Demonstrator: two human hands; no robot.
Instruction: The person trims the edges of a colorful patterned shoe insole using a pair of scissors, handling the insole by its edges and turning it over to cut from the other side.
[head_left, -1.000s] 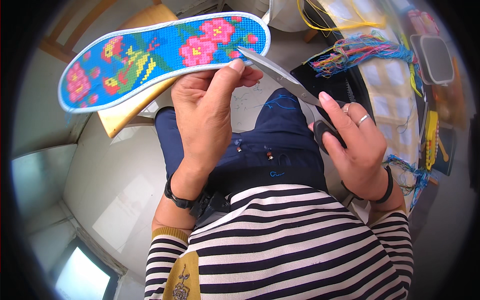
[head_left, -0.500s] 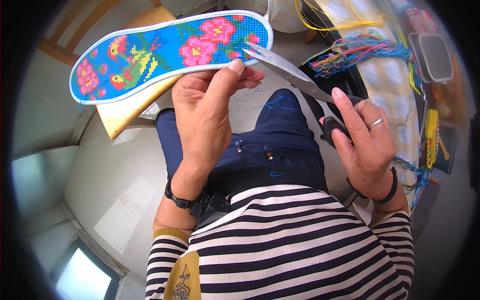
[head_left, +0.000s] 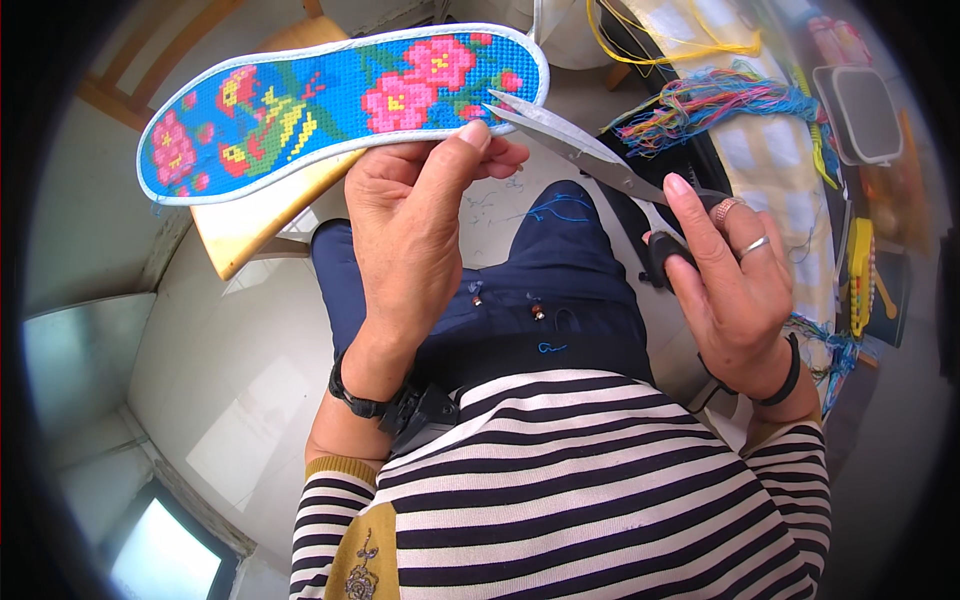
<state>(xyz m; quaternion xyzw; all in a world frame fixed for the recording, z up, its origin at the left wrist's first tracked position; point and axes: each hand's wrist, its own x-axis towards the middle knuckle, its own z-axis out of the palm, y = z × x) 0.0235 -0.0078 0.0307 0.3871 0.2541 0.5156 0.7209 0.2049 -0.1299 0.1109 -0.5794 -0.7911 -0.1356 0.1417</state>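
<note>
My left hand [head_left: 405, 225] pinches the edge of a blue cross-stitched insole [head_left: 340, 95] between thumb and fingers, holding it up near the top; it has pink flowers, a yellow-green motif and a white binding. In my right hand [head_left: 725, 290] are large scissors [head_left: 580, 145] with black handles, fingers in and around the loops. The blade tips point left, lying over the pink-and-green stitching at the insole's right end; whether they touch it I cannot tell. Short blue threads [head_left: 550, 205] lie on my dark trousers [head_left: 555, 250].
Behind the insole stands a wooden seat [head_left: 225, 240]. At the right, a checked cloth [head_left: 755, 165] carries bundles of coloured thread [head_left: 700, 105] and yellow strands [head_left: 655, 40]. Beside it are a lidded grey box [head_left: 860, 115] and a yellow item [head_left: 862, 275]. A glowing screen [head_left: 165, 550] is at the lower left.
Since a second ago my right hand and the scissors have moved right, and the insole's left end has risen and shifted right. In the last half second little has moved.
</note>
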